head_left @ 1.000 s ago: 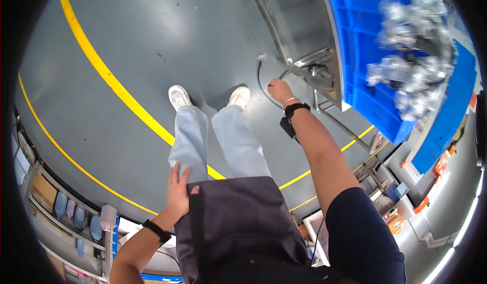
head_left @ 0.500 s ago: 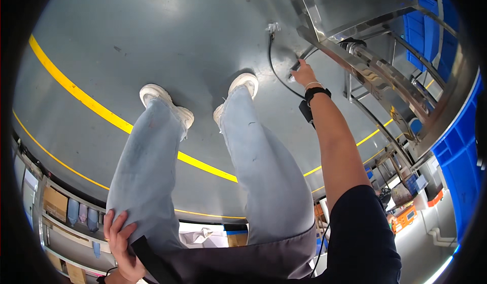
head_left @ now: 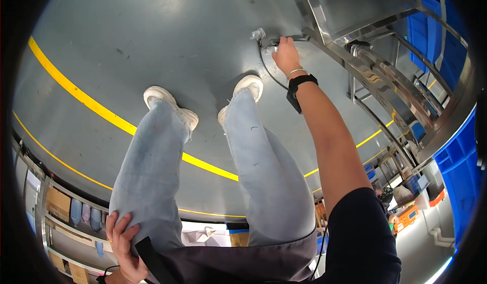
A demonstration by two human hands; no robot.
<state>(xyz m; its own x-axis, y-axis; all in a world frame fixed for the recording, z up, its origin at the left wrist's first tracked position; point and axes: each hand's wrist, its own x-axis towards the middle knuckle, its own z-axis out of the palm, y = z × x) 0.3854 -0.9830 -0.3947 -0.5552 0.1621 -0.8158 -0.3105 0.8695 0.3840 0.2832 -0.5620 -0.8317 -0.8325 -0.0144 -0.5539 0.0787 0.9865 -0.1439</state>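
Fingers of the right hand (head_left: 285, 55) clench the thin, limp black cable (head_left: 267, 73) near its floor-level plug end, likely the firmest hold; left hand (head_left: 123, 243) rests spread on the thigh.

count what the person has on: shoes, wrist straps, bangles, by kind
white shoes: 2
black wrist straps: 1 plain on the right wrist; a dark one at the left wrist is cut off, not counted
thin bangles: 1
total: 4

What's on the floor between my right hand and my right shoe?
In the head view, a thin black cable curves across the grey floor between the right hand and the right shoe; otherwise that stretch is bare.
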